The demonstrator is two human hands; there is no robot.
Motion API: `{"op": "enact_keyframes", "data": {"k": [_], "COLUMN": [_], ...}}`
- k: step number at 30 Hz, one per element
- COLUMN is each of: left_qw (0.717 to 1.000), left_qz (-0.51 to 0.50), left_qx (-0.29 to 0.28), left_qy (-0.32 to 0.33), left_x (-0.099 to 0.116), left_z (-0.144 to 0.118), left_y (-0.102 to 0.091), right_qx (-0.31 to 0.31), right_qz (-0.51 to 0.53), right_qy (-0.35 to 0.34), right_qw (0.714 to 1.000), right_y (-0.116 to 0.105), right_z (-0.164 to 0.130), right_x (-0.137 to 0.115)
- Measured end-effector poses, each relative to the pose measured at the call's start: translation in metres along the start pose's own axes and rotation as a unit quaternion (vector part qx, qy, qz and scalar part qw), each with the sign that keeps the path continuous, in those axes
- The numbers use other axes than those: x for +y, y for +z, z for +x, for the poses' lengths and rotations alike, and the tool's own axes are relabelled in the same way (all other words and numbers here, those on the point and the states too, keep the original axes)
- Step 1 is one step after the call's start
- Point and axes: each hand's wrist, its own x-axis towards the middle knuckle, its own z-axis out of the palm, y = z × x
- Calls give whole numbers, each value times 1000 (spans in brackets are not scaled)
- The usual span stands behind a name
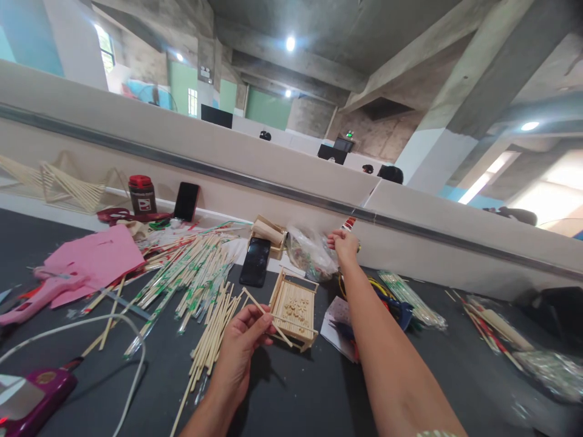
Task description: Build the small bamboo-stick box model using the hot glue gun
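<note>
My left hand [249,331] pinches a thin wooden stick [283,337], which slants past the near left side of a small tray-like frame [298,303] built of sticks. Small cut stick pieces [296,308] lie on the frame's slatted floor. My right hand [345,244] is stretched out towards the partition, its fingers curled around a small red-and-white object [349,223]; its exact kind cannot be made out. Just left of that hand sits a clear plastic bag [312,252]. Loose sticks [214,340] lie beside my left hand.
Wrapped chopsticks [195,267] are heaped on the left, near a pink glue gun [43,288] and pink sheet [95,258]. A black phone [255,261] lies behind the frame. A white cable [143,346] loops near a purple device [45,394]. The low partition [273,209] bounds the table.
</note>
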Motion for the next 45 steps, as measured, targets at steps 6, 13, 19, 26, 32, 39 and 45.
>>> {"op": "enact_keyframes", "data": {"k": [6,13,19,26,32,39,45], "left_qw": [1000,999,994,998,998,994,992], "left_qz": [8,30,62,57,53,91,109], "left_qx": [4,-37,-54,-37,-17,-28,-23], "left_qy": [0,-22,-65,7,32,45,63], "left_x": [1,-6,-11,-4,-1,2,4], "left_z": [-3,-6,-13,-10,-7,-6,-5], "left_y": [2,1,5,2,-2,-4,-7], "right_qx": [-140,-330,-289,-249,-192,-250,-317], "right_qz": [-9,-111,-58,-26,-10,1,-34], "right_qy": [3,-2,55,76,83,128,104], "right_qw": [990,937,954,965,978,960,942], "right_y": [-27,-76,-85,-93,-98,-97,-96], "right_z": [-81,-214,-251,-251,-248,-250,-252], "right_x": [-60,-80,-41,-28,-24,-19,-18]}}
